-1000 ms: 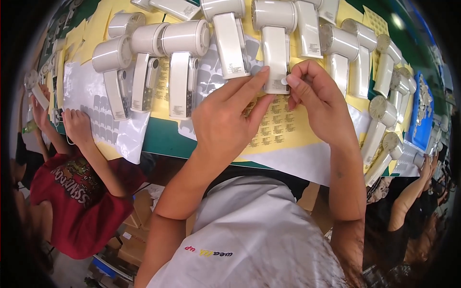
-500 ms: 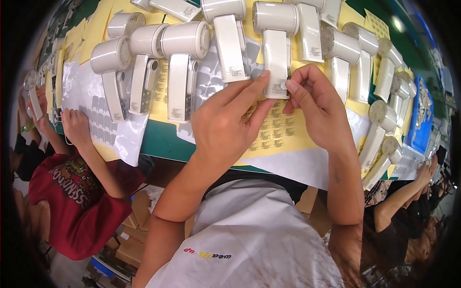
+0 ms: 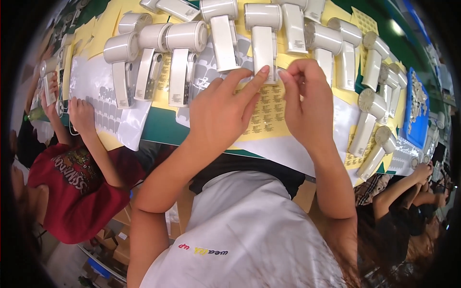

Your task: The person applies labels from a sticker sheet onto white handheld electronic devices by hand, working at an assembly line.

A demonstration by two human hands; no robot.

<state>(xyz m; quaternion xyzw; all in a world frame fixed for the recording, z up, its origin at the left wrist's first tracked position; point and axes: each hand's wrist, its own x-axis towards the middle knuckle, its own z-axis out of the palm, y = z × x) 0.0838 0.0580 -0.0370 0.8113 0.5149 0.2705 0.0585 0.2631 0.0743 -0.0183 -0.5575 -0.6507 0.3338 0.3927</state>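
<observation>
A white handheld fan [image 3: 262,45] lies in front of me, its round head pointing away and its handle towards me. Fingers stretched out, my left hand [image 3: 218,108] rests its index fingertip on the handle's near end, the thumb apart below. Just right of that end, my right hand [image 3: 307,103] has thumb and index finger pinched together. What they pinch is too small and hidden to make out. Beneath both hands is a yellow sheet [image 3: 269,108] of small printed labels.
More white fans [image 3: 186,72] lie left, right and behind. Clear sheets with grey stickers [image 3: 103,115] cover the left side. A blue tray [image 3: 414,137] of small pale parts stands right. Beside me, a person in red [image 3: 79,192] works left and another person's hand [image 3: 422,173] shows right.
My right hand has drawn slightly away from the handle's end, where it held a small white round piece. My left thumb has come off the handle. The whole view has shifted a little.
</observation>
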